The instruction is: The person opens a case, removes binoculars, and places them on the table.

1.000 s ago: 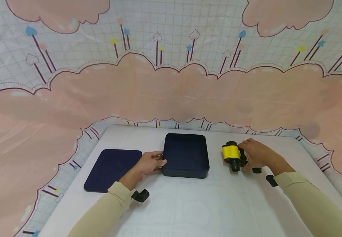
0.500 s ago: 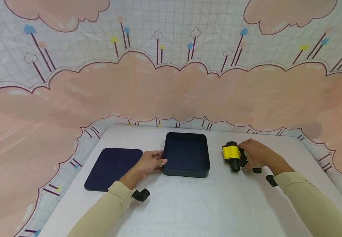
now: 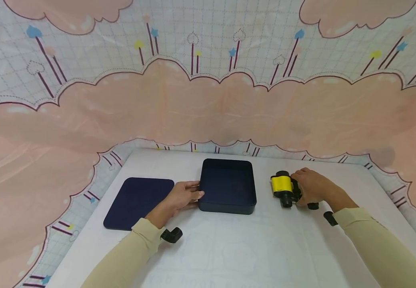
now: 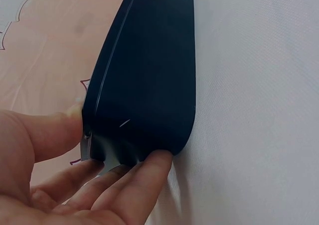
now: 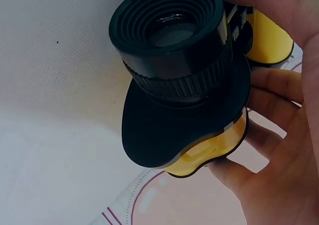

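In the head view, an open dark blue box [image 3: 227, 209] lies on the white table with nothing in it. My left hand [image 3: 183, 196] holds its left side, the thumb at the rim. The left wrist view shows the fingers against the outer wall of the box [image 4: 149, 55]. Right of the box are yellow and black binoculars [image 3: 282, 185], which my right hand [image 3: 312, 186] grips from the right. Up close in the right wrist view, a black eyepiece of the binoculars [image 5: 174, 75] faces the camera, with the right hand [image 5: 289, 150] curled around the far side.
A flat dark blue lid [image 3: 139, 202] lies left of the box, partly behind the left forearm. The white table [image 3: 244, 248] ends at the back against a cloud-patterned curtain [image 3: 208, 112]. Each wrist carries a small black camera [image 3: 171, 235].
The head view has tilted a little, so the scene sits slightly differently in the frame. Both hands keep their holds, with no visible motion of the box or binoculars.
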A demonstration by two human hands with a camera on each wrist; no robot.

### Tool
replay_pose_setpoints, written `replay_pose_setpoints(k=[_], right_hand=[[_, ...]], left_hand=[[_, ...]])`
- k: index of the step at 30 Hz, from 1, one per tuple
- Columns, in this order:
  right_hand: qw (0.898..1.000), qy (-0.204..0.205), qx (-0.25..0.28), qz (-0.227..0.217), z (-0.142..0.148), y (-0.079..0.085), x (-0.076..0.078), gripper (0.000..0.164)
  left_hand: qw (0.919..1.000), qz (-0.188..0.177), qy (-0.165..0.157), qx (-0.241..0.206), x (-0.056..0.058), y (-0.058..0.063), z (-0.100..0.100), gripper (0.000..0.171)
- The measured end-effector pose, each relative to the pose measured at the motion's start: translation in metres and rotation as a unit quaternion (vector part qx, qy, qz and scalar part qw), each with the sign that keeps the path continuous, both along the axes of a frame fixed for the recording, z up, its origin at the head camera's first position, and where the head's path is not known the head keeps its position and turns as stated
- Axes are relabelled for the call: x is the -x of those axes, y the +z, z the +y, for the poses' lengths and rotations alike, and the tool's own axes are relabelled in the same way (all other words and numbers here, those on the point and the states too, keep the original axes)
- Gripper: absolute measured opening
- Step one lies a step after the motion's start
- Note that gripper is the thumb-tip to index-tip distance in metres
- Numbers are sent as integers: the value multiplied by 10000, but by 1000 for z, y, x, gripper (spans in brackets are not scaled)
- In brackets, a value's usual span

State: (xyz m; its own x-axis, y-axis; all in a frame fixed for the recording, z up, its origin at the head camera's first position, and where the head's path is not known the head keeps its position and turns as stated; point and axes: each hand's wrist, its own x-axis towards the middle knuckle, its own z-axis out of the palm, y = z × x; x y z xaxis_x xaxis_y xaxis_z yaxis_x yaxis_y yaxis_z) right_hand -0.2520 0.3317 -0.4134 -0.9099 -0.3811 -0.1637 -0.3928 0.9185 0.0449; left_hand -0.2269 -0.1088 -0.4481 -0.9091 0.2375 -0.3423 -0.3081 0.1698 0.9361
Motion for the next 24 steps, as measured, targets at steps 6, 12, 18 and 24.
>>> replay_pose_setpoints(k=[6,12,18,24], right_hand=[[9999,-75,19,-111,-1,2,-2,95],[9989,-298,147,-343,-1,-1,-3,96],[9989,-272,213,-319,2,-4,-3,101],[9980,-324,483,-267,6,-2,-8,110]], left_hand=[[10000,-42,7,-17,0,2,0,62],[9999,-2,-129,32,0,5,-1,63],[9998,-7,-216,43,-1,7,-2,63],[9988,113,-345,317,-1,11,-3,65]])
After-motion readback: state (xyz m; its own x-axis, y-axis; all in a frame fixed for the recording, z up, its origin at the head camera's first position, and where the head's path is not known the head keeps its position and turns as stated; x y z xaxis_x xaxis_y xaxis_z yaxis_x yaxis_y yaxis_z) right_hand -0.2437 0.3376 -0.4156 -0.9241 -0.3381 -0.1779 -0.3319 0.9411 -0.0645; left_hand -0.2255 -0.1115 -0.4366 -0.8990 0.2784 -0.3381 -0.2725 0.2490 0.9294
